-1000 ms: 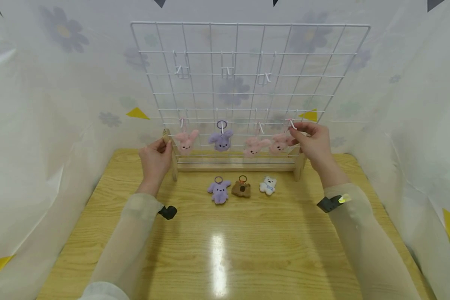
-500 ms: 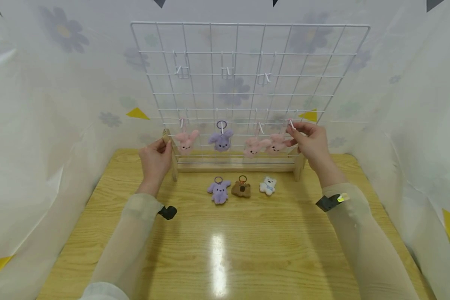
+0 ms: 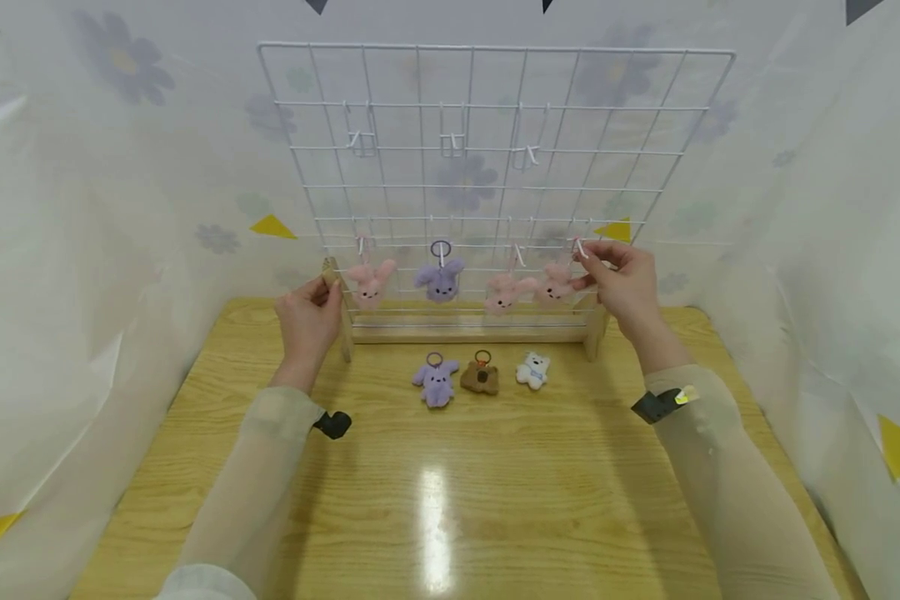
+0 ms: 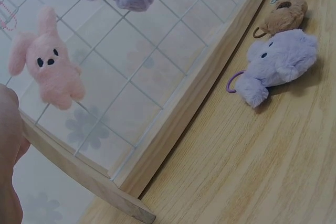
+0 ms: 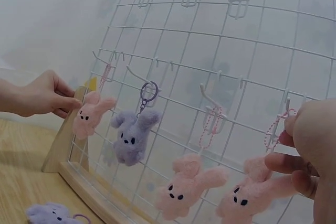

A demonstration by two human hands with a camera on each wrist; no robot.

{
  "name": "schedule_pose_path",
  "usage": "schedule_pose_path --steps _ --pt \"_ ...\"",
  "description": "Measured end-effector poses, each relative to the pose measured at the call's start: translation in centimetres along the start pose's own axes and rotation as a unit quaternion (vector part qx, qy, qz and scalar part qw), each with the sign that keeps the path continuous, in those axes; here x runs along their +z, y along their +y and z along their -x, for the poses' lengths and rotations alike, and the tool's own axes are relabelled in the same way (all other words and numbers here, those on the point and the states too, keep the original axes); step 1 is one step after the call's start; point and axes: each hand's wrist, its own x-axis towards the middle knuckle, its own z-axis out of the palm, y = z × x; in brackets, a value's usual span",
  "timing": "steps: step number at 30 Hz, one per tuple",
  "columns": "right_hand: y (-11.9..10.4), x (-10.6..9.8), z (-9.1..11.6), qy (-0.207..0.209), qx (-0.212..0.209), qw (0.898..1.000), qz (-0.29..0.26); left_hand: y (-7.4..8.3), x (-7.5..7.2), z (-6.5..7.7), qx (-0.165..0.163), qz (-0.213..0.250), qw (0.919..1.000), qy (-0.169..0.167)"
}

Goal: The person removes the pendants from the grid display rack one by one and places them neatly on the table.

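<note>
My left hand (image 3: pixel 307 329) grips the upper end of the wooden side post (image 3: pixel 346 337) of a white wire grid rack (image 3: pixel 498 187). At the rack's right side my right hand (image 3: pixel 627 287) pinches the pink bead chain (image 5: pixel 273 129) of the rightmost pink bunny keychain (image 3: pixel 554 285), close to a white hook. The fingertips partly hide that hook and chain. Another pink bunny keychain (image 3: pixel 502 296) hangs just left of it, touching or nearly so. Farther left on the same row hang a purple bunny keychain (image 3: pixel 442 285) and a third pink bunny keychain (image 3: pixel 368 289).
On the wooden table (image 3: pixel 345 517), before the rack, lie a purple bunny keychain (image 3: pixel 437 387), a brown bear keychain (image 3: pixel 480 379) and a white bear keychain (image 3: pixel 532 372). Bare hooks, one a middle hook (image 3: pixel 452 143), sit on the upper row. White sheeting (image 3: pixel 60 250) surrounds the table.
The rightmost pink bunny swung left toward its neighbour, then slightly back right. My right hand shifted a little left at the hook. My left hand stays on the post.
</note>
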Motion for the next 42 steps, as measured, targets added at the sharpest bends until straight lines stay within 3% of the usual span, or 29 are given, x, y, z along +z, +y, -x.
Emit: schedule_pose_path --steps 13,34,42 --pt "-0.8 -0.4 0.5 -0.002 -0.019 0.999 -0.042 -0.1 0.0 0.0 0.015 -0.006 0.9999 -0.002" --pt "-1.5 -1.2 1.8 -0.004 -0.051 0.997 -0.064 -0.4 0.2 0.0 0.018 0.0 0.9998 -0.001" --pt "-2.1 -1.6 2.5 -0.009 -0.055 0.998 -0.035 -0.5 0.2 0.0 0.013 -0.003 0.9999 0.002"
